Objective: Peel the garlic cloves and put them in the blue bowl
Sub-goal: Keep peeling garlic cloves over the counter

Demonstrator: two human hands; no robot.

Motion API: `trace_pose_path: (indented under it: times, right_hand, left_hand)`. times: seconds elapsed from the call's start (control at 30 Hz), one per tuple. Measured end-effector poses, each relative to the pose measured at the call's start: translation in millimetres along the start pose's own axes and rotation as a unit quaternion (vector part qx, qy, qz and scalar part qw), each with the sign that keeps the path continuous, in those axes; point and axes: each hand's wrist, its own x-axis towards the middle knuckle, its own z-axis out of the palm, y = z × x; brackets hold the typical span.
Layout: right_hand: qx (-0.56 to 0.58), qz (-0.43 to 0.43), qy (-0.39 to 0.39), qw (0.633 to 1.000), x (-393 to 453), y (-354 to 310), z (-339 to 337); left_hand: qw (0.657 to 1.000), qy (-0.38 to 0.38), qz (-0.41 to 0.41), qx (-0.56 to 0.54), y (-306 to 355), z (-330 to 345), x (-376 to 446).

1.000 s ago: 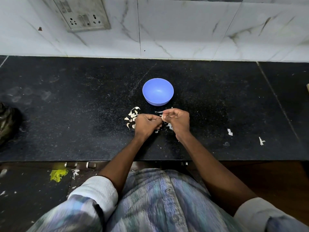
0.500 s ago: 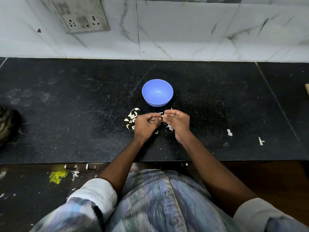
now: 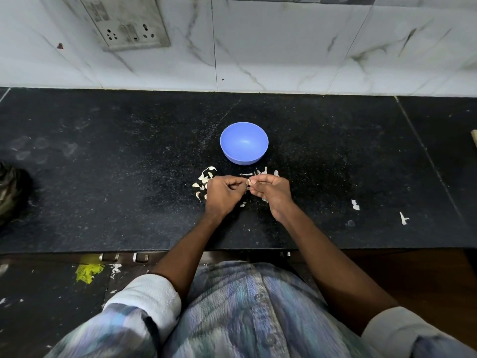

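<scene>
A blue bowl (image 3: 244,142) stands on the black counter (image 3: 116,177), and nothing shows inside it. Just in front of it my left hand (image 3: 224,193) and my right hand (image 3: 271,191) meet fingertip to fingertip, both curled and pinching a small pale garlic clove (image 3: 248,181) between them. Most of the clove is hidden by my fingers. A heap of garlic cloves and skins (image 3: 205,178) lies to the left of my left hand. Thin peel scraps (image 3: 260,173) lie between my hands and the bowl.
A white marble wall with a socket plate (image 3: 126,21) backs the counter. A dark bag (image 3: 11,192) sits at the counter's far left. Two white scraps (image 3: 355,204) lie on the right. The counter's front edge runs just below my forearms.
My hands stay together in front of the bowl, with only small finger movements on the clove. The view has shifted slightly.
</scene>
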Motion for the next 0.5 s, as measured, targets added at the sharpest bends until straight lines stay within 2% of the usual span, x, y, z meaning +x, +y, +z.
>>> trace_pose_path:
  times: [0.2,0.5]
  right_hand:
    - [-0.004,0.005,-0.013,1.000,-0.1,0.3,2.2]
    - [0.034,0.026,-0.022,0.999,-0.6,2.0,6.1]
  left_hand:
    - [1.000,-0.009,-0.012,-0.026,-2.6,-1.4,2.0]
    - [0.992,0.001,-0.085,-0.091,3.0,1.2,0.9]
